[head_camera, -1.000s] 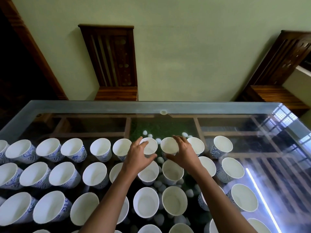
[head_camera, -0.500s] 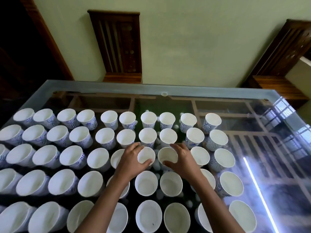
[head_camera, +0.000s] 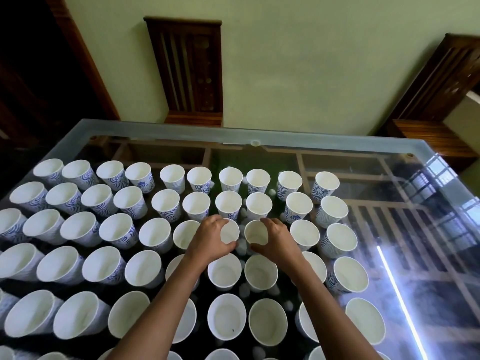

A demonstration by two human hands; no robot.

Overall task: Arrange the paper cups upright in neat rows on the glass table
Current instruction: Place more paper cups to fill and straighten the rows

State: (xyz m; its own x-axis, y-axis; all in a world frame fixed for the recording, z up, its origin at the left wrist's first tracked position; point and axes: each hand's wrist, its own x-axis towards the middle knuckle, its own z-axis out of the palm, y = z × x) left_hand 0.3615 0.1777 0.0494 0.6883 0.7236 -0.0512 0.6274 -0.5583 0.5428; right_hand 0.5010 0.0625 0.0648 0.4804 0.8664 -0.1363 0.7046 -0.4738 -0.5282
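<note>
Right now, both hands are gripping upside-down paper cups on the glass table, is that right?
Not upside-down. The head view shows the left hand gripping the left cup and the right hand gripping the right cup, both upright, mouths up, on the glass table.

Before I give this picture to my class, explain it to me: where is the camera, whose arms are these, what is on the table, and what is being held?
There is no machine here: these are a person's two bare hands. The single picture comes from a camera worn on the person's head, looking forward and down, so the arms enter from the bottom edge. On the glass table stand many white paper cups with blue patterns, upright, mouths up, in rows. The left hand grips the left cup around its rim, and the right hand grips the right cup beside it. Both cups are in the third row from the far edge.
</note>
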